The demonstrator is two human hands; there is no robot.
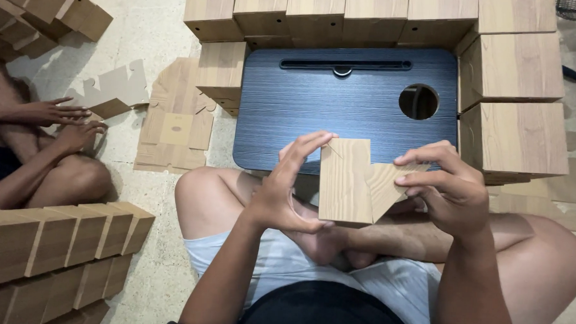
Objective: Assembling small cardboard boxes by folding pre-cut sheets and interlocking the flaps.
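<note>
Both hands, left (287, 181) & right (443, 190), pinch wood-print box (354, 180) by its edges w/ fingertips, flaps kept free, above lap desk (315, 112).

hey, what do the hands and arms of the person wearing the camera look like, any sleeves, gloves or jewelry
Both arms are bare to the frame edge, with no sleeves in view. The left hand and right hand wear no gloves, and no rings, watch or bracelet show. Fingernails are short and unpainted.
</note>
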